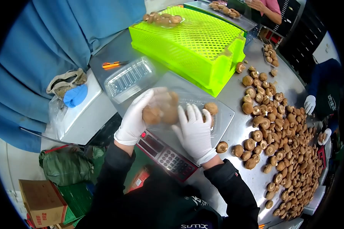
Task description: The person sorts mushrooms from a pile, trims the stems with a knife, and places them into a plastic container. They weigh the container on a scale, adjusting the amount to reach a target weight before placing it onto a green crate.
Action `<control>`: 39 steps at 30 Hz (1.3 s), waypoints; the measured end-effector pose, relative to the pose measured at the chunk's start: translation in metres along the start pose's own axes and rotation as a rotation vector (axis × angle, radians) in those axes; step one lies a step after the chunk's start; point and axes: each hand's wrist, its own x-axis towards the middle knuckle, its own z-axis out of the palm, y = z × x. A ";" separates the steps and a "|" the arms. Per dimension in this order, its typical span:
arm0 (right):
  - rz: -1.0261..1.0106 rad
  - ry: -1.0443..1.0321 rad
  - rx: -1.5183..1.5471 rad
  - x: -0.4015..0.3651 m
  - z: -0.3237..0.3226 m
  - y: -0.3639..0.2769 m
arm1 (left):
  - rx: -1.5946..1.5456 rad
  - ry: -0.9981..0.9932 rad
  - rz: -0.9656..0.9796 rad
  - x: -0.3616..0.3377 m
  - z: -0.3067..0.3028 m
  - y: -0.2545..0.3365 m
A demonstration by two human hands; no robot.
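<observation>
My left hand (137, 117), in a white glove, curls around brown mushrooms (165, 110) over the scale; they are smeared by motion. A clear plastic tray (218, 133) rests on the scale's metal plate (227, 114), partly hidden by my hands. My right hand (195, 131), also gloved, lies over the tray with its fingers stretched out and slightly apart. Beside its fingertips is a mushroom (210, 108) in the tray. Below my hands sits the scale's red-edged keypad panel (172, 159).
A large heap of mushrooms (286, 152) covers the table's right side. A lime-green upturned crate (187, 42) carries a filled tray (162, 20). Stacked clear trays (130, 78) and an orange cutter (111, 65) lie left. Co-workers' gloved hands (309, 104) show at right.
</observation>
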 end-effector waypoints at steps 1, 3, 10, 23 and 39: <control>-0.042 -0.016 0.014 -0.003 -0.001 0.000 | 0.177 -0.013 0.059 0.003 0.004 0.001; -0.043 0.000 0.101 -0.007 -0.005 0.005 | 0.520 -0.044 0.183 0.013 0.013 0.002; 0.143 0.322 0.268 -0.027 -0.020 0.029 | 1.227 -0.186 0.569 0.076 0.043 -0.022; -0.080 0.106 0.101 -0.037 -0.026 0.017 | 1.432 -0.536 0.606 0.083 0.016 -0.008; 0.231 0.210 0.225 -0.014 0.010 0.046 | 1.750 -0.156 0.603 0.007 0.025 -0.052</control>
